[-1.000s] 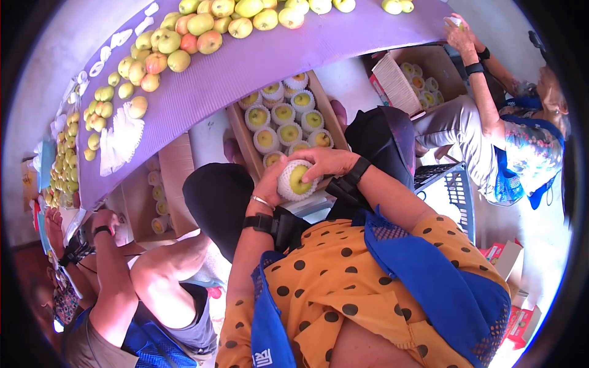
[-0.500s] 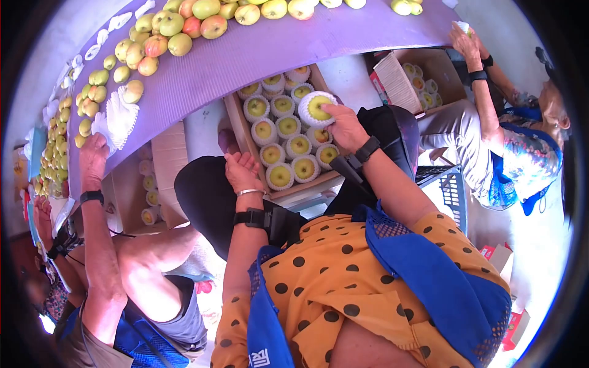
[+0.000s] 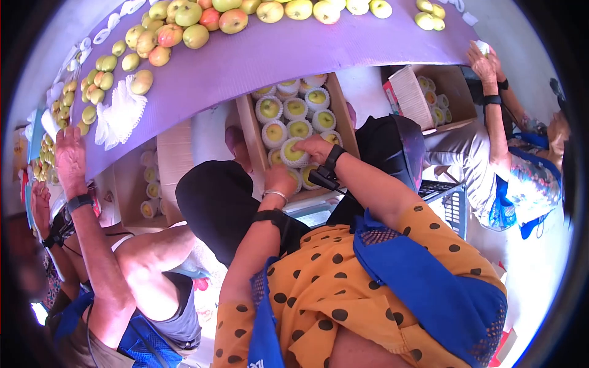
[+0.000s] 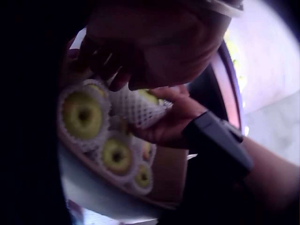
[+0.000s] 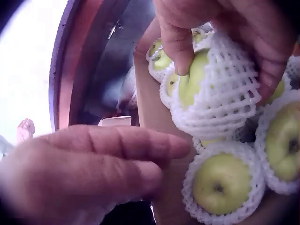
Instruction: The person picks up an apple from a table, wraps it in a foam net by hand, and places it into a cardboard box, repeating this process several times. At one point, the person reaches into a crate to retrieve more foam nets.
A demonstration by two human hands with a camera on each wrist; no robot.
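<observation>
One foam-netted apple (image 3: 294,154): over carton (image 3: 246,132), toward six o'clock
Right hand (image 3: 316,149): fingers pinching apple
Left hand (image 3: 280,179): fingers straight, close together, at apple's seven o'clock

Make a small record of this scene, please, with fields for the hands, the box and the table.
Right hand: fingers grip one apple in a white foam net
Left hand: near that apple, fingers hold nothing
Box: open cardboard, between the person's knees
Box contents: netted apples
Table: purple surface
On table: loose apples without nets; white foam nets
Other people: at least one on each side
</observation>
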